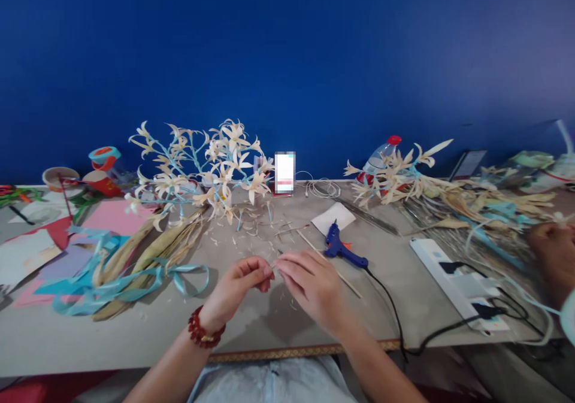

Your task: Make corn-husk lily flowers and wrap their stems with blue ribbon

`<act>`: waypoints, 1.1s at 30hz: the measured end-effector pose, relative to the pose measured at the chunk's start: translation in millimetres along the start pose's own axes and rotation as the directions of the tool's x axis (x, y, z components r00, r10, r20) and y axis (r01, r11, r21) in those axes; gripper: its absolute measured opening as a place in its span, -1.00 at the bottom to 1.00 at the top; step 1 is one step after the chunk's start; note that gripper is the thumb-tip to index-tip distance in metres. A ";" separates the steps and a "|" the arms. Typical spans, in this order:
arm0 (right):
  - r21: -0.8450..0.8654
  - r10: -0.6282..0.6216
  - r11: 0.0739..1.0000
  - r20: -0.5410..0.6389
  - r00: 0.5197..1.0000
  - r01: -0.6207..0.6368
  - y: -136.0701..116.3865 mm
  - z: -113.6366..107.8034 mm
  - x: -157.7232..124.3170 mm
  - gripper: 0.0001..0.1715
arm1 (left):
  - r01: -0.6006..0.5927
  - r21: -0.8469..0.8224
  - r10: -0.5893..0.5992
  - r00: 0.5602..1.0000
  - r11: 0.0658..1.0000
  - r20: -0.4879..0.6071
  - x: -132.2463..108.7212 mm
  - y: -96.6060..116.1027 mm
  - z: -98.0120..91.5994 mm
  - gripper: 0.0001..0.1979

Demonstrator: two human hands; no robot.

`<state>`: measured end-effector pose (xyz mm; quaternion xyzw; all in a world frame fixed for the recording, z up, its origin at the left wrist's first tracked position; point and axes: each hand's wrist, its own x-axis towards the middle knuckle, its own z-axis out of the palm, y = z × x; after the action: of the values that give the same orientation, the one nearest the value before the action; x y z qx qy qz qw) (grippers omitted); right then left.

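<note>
Over the grey table, my left hand and my right hand meet fingertip to fingertip. Both are closed in a pinch around something thin and small; a dark tip shows just above the right fingers, but its kind is too small to make out. A beaded red bracelet circles the left wrist. Right of my hands lies a blue glue gun, its nozzle on a white card. A thin pale stick runs beside my right hand. Light shavings are scattered beyond my fingers.
Cream dried-leaf flowers on blue stems stand at the back. Dried husks, blue ribbon and coloured paper fill the left. A white power strip with black cords lies right, near another person's hand.
</note>
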<state>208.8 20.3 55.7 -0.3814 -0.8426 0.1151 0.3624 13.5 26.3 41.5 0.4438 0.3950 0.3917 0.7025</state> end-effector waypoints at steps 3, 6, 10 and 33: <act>-0.042 -0.004 0.999 0.045 0.999 0.006 4.3 11.3 4.6 -0.74 | -0.008 0.019 0.007 1.000 1.000 0.005 -1.3 0.1 -0.4 -0.79; 0.029 0.026 0.999 0.044 0.999 -0.027 4.9 18.1 4.5 -0.78 | -0.011 0.016 0.011 1.000 1.000 0.007 -2.2 -1.2 -3.7 -0.79; 0.134 0.100 0.985 0.046 0.994 -0.105 2.5 19.7 4.9 -0.79 | -0.010 0.019 0.010 1.000 1.000 0.009 -1.1 -1.9 -6.6 -0.80; 0.931 0.757 -0.047 0.270 0.595 -0.362 -1.9 62.8 7.3 -0.78 | 0.029 -0.421 -0.064 0.996 0.907 -0.068 7.2 -17.4 11.5 -0.82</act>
<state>160.6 29.5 15.7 -0.4127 -0.2762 0.6626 0.5607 30.1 24.0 27.1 0.2571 0.3400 0.4679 0.7742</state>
